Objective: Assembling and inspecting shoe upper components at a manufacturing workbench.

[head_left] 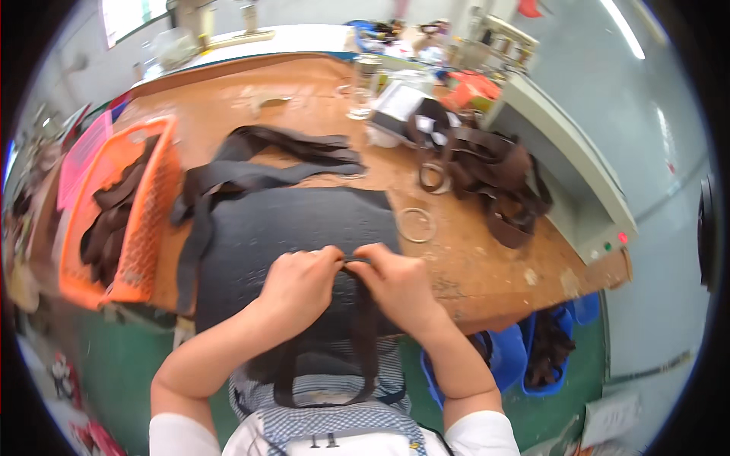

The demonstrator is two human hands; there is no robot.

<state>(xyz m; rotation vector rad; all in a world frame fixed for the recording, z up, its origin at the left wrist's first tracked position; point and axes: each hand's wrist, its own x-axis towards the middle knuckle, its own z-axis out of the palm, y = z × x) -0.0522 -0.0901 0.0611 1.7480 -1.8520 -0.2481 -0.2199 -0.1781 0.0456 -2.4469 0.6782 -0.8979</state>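
My left hand (300,287) and my right hand (397,283) meet over the front half of a black mat (296,220). Both have thumb and fingers pinched on a dark brown fabric strap (365,327), whose held part lies between the fingertips. From there the strap hangs in a long loop over the mat's near edge, down to my checked apron (327,424). Just beyond the mat, more dark straps (285,169) lie across the table, one trailing down its left side. The fingertips partly hide the gripped piece.
An orange basket (161,205) holding brown straps stands at the left. On the right are a pale ring (417,225), a heap of brown straps (498,171) and a grey machine housing (563,144). A clear glass (363,90) stands farther back. Blue bins (511,357) sit below the table's right edge.
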